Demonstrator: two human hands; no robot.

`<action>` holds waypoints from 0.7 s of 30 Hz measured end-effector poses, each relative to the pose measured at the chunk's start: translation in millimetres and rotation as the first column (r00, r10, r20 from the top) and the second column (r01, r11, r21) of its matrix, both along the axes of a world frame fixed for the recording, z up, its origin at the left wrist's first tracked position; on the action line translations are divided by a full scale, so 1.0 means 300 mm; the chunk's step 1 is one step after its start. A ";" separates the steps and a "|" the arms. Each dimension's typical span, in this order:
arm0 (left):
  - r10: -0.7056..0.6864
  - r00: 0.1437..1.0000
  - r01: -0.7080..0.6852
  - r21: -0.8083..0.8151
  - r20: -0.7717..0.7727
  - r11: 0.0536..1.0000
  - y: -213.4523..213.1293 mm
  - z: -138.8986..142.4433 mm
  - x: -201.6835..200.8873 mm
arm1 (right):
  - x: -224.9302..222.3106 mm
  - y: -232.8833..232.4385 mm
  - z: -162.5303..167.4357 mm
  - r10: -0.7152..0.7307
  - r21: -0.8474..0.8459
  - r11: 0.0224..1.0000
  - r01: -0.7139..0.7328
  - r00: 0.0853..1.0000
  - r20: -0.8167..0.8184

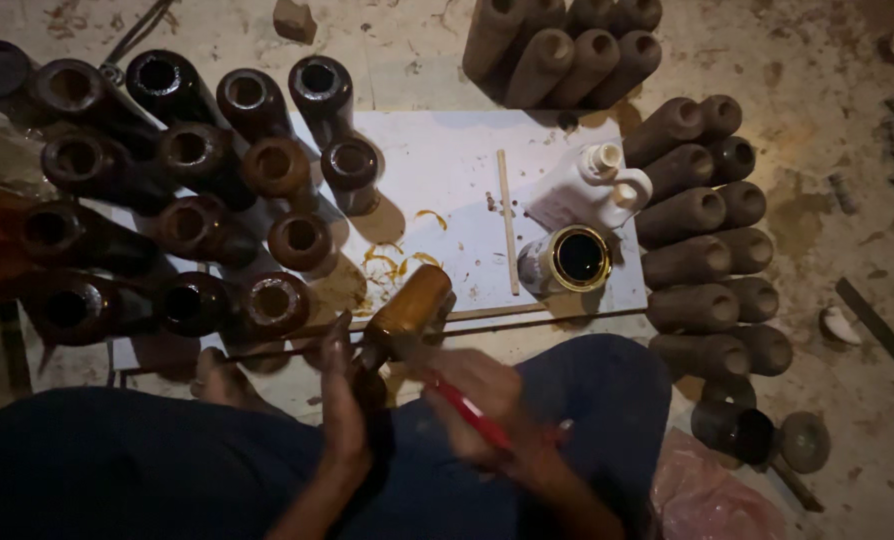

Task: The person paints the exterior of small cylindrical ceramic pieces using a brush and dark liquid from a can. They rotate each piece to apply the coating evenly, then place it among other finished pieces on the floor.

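dim overall | white board brightest | hands perhaps motion-blurred | corners dark

Rough concrete floor, dusty, stained, scattered with small debris; white board lying flat on it, smeared with amber streaks; pink plastic sheet at lower right; light dim and warm, corners falling into shadow, upper left darkest
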State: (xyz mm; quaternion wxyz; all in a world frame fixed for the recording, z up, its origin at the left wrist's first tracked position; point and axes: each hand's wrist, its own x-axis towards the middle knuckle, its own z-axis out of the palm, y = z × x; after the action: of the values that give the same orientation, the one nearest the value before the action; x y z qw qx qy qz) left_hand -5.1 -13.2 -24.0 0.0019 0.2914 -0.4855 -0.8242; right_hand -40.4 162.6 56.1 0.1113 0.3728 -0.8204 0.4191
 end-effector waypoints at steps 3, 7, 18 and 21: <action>0.080 0.997 -0.082 0.225 0.017 0.971 -0.010 -0.004 -0.005 | -0.015 -0.002 -0.013 -0.291 -0.146 0.931 0.334 0.922 0.254; 0.194 0.981 -0.188 0.368 0.021 0.911 -0.007 -0.020 -0.008 | -0.082 -0.018 -0.008 -0.384 -0.028 0.920 0.392 0.912 0.144; 0.187 0.935 -0.345 0.655 0.302 0.672 -0.062 0.007 -0.002 | -0.097 -0.026 -0.027 -0.429 -0.058 0.899 0.434 0.900 0.073; 0.207 0.941 -0.336 0.680 0.267 0.651 -0.060 0.030 -0.005 | -0.069 -0.037 -0.054 -0.344 -0.041 0.931 0.363 0.908 0.239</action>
State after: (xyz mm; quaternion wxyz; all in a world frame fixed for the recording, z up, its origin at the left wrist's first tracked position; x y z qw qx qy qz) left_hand -6.5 -31.2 -14.9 -0.0285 0.4055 -0.0747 -0.9106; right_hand -61.1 151.6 39.8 0.1063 0.1624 -0.8631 0.4662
